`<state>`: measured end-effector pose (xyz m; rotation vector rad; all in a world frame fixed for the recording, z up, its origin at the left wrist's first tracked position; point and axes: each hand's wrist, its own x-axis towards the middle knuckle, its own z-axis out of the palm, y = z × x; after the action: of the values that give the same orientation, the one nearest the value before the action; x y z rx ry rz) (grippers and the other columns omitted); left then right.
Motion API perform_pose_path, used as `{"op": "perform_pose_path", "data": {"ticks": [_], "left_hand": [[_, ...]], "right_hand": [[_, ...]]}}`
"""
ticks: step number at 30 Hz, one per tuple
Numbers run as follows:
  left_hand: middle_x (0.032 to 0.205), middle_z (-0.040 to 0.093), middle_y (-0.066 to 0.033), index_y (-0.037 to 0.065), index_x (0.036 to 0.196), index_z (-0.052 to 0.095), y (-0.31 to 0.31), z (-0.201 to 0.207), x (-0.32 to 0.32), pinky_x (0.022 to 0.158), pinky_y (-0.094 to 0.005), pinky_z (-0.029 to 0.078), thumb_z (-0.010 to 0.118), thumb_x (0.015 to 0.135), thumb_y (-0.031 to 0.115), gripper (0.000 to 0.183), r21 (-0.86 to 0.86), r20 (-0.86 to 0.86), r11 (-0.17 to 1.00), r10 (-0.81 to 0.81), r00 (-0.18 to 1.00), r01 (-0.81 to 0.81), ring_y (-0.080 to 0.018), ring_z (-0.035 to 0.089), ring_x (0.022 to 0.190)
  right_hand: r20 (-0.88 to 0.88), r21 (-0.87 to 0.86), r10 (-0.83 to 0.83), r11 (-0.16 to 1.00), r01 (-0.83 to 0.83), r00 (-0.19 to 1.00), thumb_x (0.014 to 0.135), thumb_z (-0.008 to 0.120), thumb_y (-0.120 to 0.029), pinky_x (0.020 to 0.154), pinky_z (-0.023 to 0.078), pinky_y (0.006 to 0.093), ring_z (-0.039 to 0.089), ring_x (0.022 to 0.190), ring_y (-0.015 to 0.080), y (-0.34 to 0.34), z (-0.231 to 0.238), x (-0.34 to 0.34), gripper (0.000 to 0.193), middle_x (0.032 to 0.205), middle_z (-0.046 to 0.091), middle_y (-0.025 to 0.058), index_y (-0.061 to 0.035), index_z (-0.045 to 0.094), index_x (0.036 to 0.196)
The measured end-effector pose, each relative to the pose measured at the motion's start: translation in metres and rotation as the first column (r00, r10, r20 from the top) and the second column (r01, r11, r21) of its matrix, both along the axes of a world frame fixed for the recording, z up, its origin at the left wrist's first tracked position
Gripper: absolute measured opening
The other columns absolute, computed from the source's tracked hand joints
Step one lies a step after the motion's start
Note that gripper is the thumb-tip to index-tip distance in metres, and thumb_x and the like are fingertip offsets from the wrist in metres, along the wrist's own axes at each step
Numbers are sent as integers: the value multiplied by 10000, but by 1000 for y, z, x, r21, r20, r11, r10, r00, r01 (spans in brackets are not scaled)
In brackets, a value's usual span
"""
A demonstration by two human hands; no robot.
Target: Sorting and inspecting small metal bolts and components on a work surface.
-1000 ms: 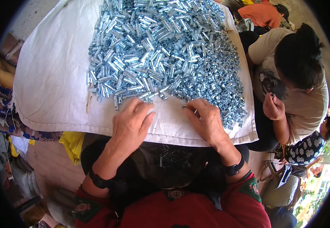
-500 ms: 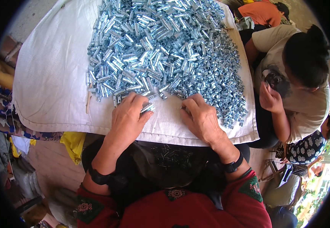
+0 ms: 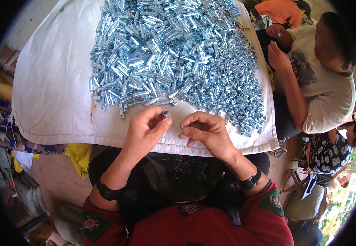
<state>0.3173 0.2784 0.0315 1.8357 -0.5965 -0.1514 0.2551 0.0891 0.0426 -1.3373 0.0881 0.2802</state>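
My left hand [image 3: 144,128] is closed on a shiny metal sleeve [image 3: 165,114], whose round open end shows above the thumb. Facing it, my right hand [image 3: 208,133] pinches a small metal piece [image 3: 182,127] between thumb and fingertips; it is too small to make out fully. The two hands are a short way apart, over the near edge of a white woven cloth [image 3: 53,78]. Just beyond them lies a big heap of long metal sleeves [image 3: 145,53], which runs into a heap of small metal rings or nuts [image 3: 245,90] on the right.
A dark container [image 3: 182,172] with thin pieces in it sits below the cloth edge, at my lap. A co-worker [image 3: 329,82] sits close on the right, both hands raised. Another person in orange [image 3: 280,12] is farther back. A yellow cloth [image 3: 79,160] hangs at left.
Both hands have drawn back from the heap and come closer together. The left now holds up one sleeve, and the right pinches a small piece. The co-worker's hands have risen.
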Motion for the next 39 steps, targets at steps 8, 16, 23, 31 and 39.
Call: {"op": "perform_pose_path", "data": {"ticks": [8,16,23,31,39], "left_hand": [[680,580,-48,6,926,554,-2,0,-7,475,-200,434,531,869,99,112,-425,-622,899,-208,755,-102,-76,532,529],[680,575,-48,14,945,568,-2,7,-12,486,-211,433,518,861,105,134,-412,-634,909,-238,736,-60,-92,533,556],[690,583,-62,-9,1014,580,-4,6,-21,484,-222,446,513,893,123,191,-414,-531,910,-231,815,-12,-105,543,551],[713,594,-63,-18,1052,565,-3,4,-23,509,-205,480,497,927,175,240,-490,-584,871,-309,751,-22,-86,567,578],[693,545,-33,-13,1065,560,-2,3,-27,483,-201,439,476,940,208,267,-597,-634,802,-474,611,3,-89,521,547]], "right_hand": [[-54,170,-34,984,42,998,849,586,-24,580,523,238,639,773,157,6,1,-2,129,884,614,75,13,576,972],[-42,196,-54,979,61,998,868,582,-77,533,508,231,624,660,141,6,-2,-2,112,841,614,80,1,559,945],[-29,219,-92,971,97,995,878,568,-76,497,490,216,590,599,106,5,-5,-2,88,799,600,60,-7,551,931],[70,132,-136,983,126,988,844,604,-25,494,469,196,563,583,76,8,-2,-3,83,771,591,47,0,552,904],[49,165,19,986,-27,999,777,691,-52,442,448,197,549,507,90,-4,-9,-1,167,706,577,49,-7,532,802]]}}
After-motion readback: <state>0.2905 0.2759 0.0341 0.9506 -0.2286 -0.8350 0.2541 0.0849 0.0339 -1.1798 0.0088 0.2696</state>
